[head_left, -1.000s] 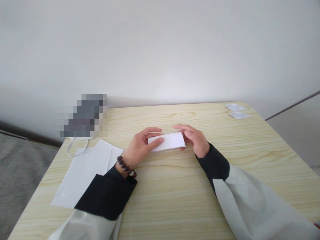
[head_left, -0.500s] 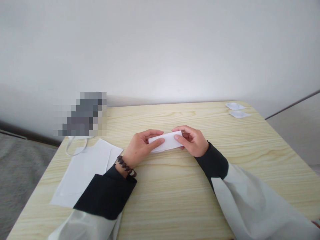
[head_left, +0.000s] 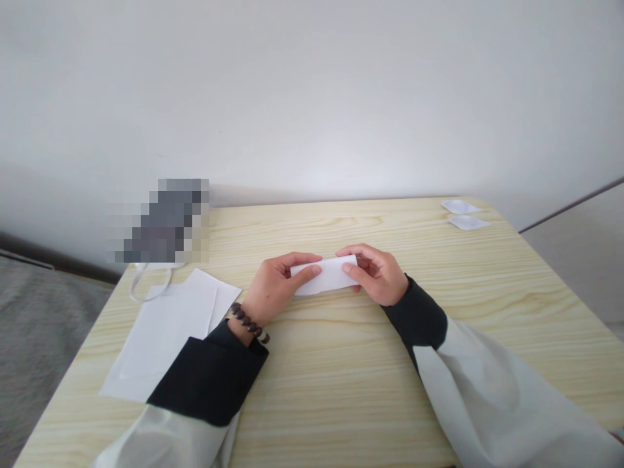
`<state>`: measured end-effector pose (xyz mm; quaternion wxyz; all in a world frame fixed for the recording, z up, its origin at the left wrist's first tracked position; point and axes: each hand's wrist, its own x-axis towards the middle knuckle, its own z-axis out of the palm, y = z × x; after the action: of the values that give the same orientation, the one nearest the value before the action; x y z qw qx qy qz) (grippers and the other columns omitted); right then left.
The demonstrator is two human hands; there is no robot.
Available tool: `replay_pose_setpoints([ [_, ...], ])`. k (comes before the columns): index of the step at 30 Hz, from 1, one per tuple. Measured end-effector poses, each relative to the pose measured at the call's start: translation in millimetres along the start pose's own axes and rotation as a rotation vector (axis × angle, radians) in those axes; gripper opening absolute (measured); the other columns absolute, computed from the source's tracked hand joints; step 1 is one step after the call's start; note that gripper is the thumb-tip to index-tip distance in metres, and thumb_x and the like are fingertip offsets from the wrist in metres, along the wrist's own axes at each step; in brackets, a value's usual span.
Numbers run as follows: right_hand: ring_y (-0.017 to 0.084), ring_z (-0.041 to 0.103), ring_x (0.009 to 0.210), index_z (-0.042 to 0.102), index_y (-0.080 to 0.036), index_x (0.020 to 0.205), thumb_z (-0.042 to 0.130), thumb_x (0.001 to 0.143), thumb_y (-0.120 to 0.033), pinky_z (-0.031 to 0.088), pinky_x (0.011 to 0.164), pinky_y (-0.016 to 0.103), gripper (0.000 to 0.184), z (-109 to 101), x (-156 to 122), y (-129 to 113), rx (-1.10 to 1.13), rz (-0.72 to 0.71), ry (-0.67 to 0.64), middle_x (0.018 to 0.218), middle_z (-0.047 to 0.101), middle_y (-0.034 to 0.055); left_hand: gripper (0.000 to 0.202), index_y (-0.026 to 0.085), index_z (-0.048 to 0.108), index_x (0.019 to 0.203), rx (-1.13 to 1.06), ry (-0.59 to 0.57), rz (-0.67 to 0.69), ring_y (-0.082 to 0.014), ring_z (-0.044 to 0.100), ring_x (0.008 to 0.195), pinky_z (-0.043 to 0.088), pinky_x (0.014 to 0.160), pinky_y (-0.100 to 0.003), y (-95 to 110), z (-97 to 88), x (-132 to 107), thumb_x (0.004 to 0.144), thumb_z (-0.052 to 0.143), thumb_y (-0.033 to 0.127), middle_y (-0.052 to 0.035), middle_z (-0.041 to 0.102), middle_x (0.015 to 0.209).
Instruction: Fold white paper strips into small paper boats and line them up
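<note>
"Spanning the space between the two hands, the folded white paper (head_left: 329,276) lay crosswise over the middle of the bench (head_left: 331,390). How did the left hand (head_left: 273,286) have it?"

"By its left end. The thumb (head_left: 308,274) pressed flat on the upper face, and the fingers (head_left: 302,257) ran along the far edge, partly hidden behind it. They were closed down to the thickness of the paper."

"And the right hand (head_left: 377,276)?"

"Nearly a mirror of that. Its thumb (head_left: 351,270) sat on the upper face near the right end, the forefinger (head_left: 355,248) reached along the far edge, and the other fingers curled behind and under that end. It was a light pinch, closed on the paper too."

"So the paper's middle was uncovered?"

"Yes, the stretch between the two thumb tips showed, with the near edge free of both thumbs. Whether its underside touched the bench, I couldn't tell."

"What lay round about?"

"White sheets (head_left: 168,331) overlapped beside the left forearm, whose black cuff (head_left: 209,383) covered part of them. A white loop (head_left: 134,286) hung over their far end, next to a dark object (head_left: 168,221) too blurred to name. Two small pale pieces (head_left: 465,216) lay near the far right corner, well apart from the hands."

"Anything on the wrists?"

"A dark beaded bracelet (head_left: 247,322) on the left one."
</note>
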<state>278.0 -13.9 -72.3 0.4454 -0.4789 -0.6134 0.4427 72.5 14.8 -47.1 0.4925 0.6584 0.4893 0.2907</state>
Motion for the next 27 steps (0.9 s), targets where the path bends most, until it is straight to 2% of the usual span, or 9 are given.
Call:
replay_pose_setpoints([
  [7, 0.01, 0.05, 0.045, 0.062, -0.017, 0.097, 0.057, 0.082, -0.038, 0.045, 0.036, 0.02, 0.026, 0.8, -0.1, -4.8, -0.058, -0.001, 0.021, 0.056, 0.053, -0.0019, 0.038, 0.018, 0.071, 0.098, -0.02, -0.006, -0.007, -0.0136, 0.056, 0.065, 0.042, 0.057, -0.023, -2.2, 0.9, 0.3, 0.073, 0.066, 0.047, -0.0043, 0.071, 0.083],
  [11, 0.011, 0.052, 0.047, 0.062, -0.018, 0.096, 0.057, 0.083, -0.041, 0.045, 0.035, 0.02, 0.027, 1.3, 0.2, -3.2, -0.071, 0.012, 0.036, 0.057, 0.055, -0.0009, 0.036, 0.019, 0.071, 0.097, -0.02, -0.01, 0.012, -0.0134, 0.057, 0.068, 0.042, 0.06, -0.022, -1.2, 1.0, 0.1, 0.074, 0.067, 0.046, -0.0036, 0.071, 0.086],
  [15, 0.011, 0.05, 0.044, 0.063, -0.018, 0.095, 0.058, 0.083, -0.041, 0.045, 0.035, 0.02, 0.027, 0.8, 0.3, -1.8, -0.076, 0.004, 0.039, 0.053, 0.052, -0.0023, 0.035, 0.019, 0.071, 0.097, -0.024, -0.006, 0.026, -0.0138, 0.057, 0.071, 0.043, 0.062, -0.023, -1.1, 1.1, 0.1, 0.074, 0.067, 0.045, -0.0035, 0.071, 0.089],
  [21, 0.01, 0.05, 0.042, 0.063, -0.017, 0.094, 0.057, 0.083, -0.039, 0.045, 0.035, 0.02, 0.026, 0.4, 0.3, -1.6, -0.084, -0.013, 0.04, 0.052, 0.052, -0.003, 0.037, 0.018, 0.071, 0.097, 0.001, -0.007, -0.001, -0.014, 0.056, 0.067, 0.041, 0.057, -0.023, -0.6, 0.7, -0.3, 0.074, 0.065, 0.047, -0.0039, 0.07, 0.084],
  [27, 0.01, 0.05, 0.043, 0.062, -0.018, 0.094, 0.057, 0.083, -0.039, 0.046, 0.036, 0.021, 0.025, 0.8, 0.4, -1.6, -0.063, -0.008, 0.036, 0.053, 0.053, -0.0028, 0.037, 0.018, 0.071, 0.097, 0.0, -0.004, -0.004, -0.0147, 0.057, 0.067, 0.042, 0.057, -0.023, 1.5, 0.7, -0.4, 0.074, 0.066, 0.047, -0.0043, 0.07, 0.084],
])
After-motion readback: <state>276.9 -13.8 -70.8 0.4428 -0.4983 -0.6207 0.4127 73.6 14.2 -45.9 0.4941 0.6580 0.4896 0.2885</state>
